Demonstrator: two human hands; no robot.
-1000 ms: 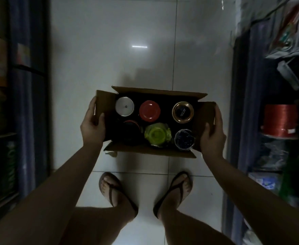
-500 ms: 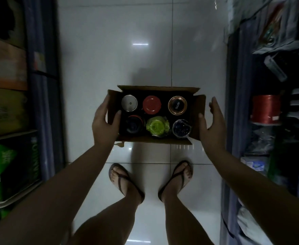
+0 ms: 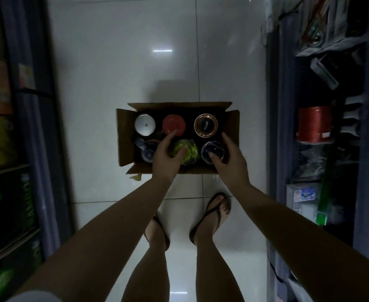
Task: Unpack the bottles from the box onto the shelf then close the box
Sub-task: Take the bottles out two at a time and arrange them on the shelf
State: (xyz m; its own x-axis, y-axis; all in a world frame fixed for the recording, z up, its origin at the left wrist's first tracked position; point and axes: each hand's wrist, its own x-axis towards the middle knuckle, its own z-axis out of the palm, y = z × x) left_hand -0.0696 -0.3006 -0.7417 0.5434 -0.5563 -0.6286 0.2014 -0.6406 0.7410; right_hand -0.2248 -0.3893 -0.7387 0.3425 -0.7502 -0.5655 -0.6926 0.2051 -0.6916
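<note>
Both hands are reaching into the box at frame centre: left hand fingers spread around the green bottle, right hand fingers loosely spread over the clear bottle. Neither grip looks closed, so lifting both tightly packed bottles risks a slip.

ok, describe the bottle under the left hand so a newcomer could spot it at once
Find the open cardboard box on the white floor between the shelves; it holds six bottles in two rows of three. In the near row, take the middle one, the green bottle, with the left hand over it. It is the only green top there.
</note>
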